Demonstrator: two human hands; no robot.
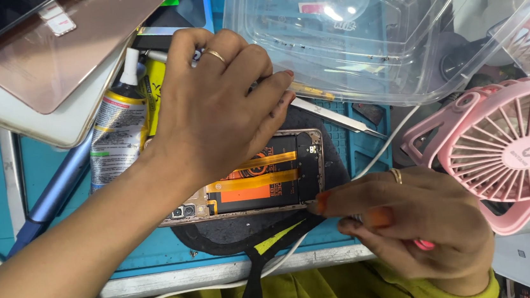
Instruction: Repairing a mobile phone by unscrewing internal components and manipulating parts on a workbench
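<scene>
An opened phone (pixel 261 181) with its back cover off lies on a black pad (pixel 333 162), showing a black and orange battery crossed by yellow ribbon strips. My left hand (pixel 210 102) rests over the phone's upper left part, fingers curled down on it, a ring on one finger. My right hand (pixel 405 220) is at the phone's lower right corner, its thumb and forefinger pinched against the frame edge; a small pink-tipped tool shows under its fingers.
A clear plastic box (pixel 389 29) lies at the top right. A pink fan (pixel 514 146) stands at the right. A glue tube (pixel 116 130), metal tweezers (pixel 339 118), a blue stick (pixel 58 192), a white cable (pixel 386 148) and stacked phone panels (pixel 47 66) lie on the blue mat.
</scene>
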